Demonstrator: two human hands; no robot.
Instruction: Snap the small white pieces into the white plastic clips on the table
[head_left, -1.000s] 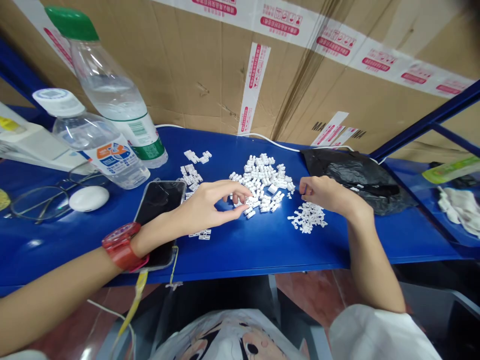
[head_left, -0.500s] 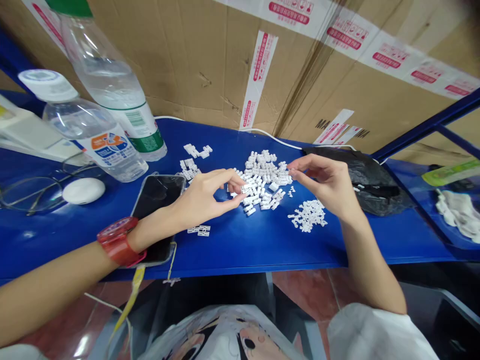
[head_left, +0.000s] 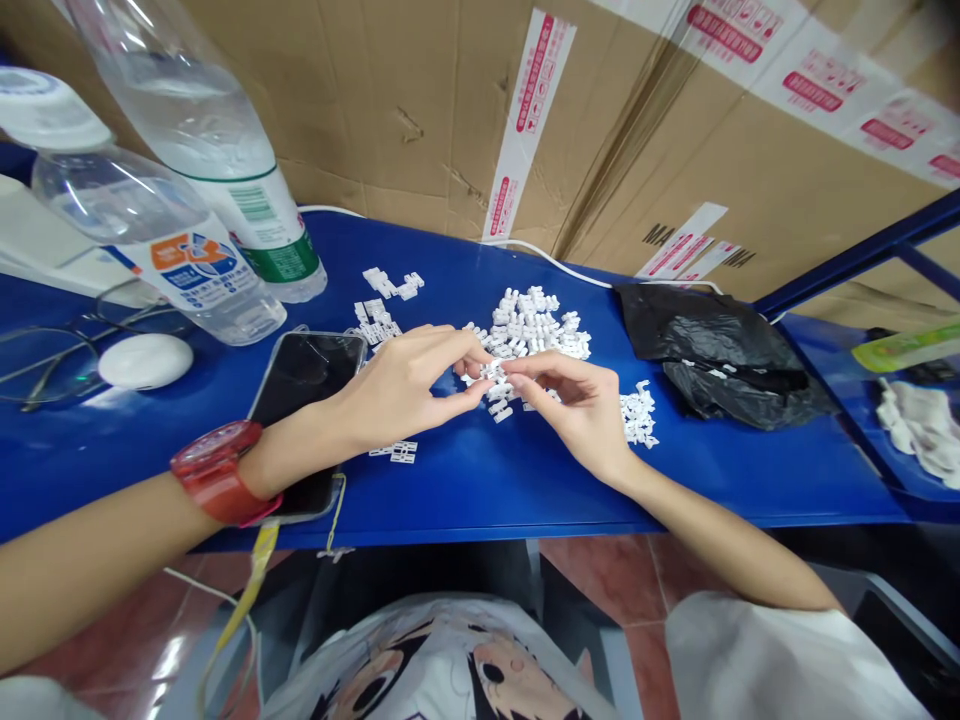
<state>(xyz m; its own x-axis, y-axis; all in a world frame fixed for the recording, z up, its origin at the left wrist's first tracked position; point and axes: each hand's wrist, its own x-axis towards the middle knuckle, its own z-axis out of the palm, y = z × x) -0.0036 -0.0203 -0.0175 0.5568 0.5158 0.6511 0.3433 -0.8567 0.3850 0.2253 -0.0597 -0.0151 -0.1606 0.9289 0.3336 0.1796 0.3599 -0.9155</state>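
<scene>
My left hand [head_left: 420, 380], with a red watch [head_left: 221, 470] on its wrist, pinches a small white plastic piece [head_left: 493, 372] between thumb and fingertips. My right hand [head_left: 574, 405] meets it there, thumb and index finger closed at the piece's right side; whether they hold a separate part is hidden. Just behind both hands lies a pile of similar white plastic pieces [head_left: 536, 322]. A second heap of smaller white parts [head_left: 639, 415] is partly covered by my right hand. More flat white pieces [head_left: 376, 322] lie beyond my left hand.
A phone [head_left: 300, 380] lies under my left forearm. Two water bottles [head_left: 202, 280], a white oval object [head_left: 145, 361] and glasses [head_left: 45, 365] stand or lie at left. A black plastic bag [head_left: 720, 350] lies at right. Cardboard boxes [head_left: 420, 120] line the back of the blue table [head_left: 480, 490].
My right hand has moved left and toward me, from the pile's right side to the piece in my left hand. The view has shifted slightly.
</scene>
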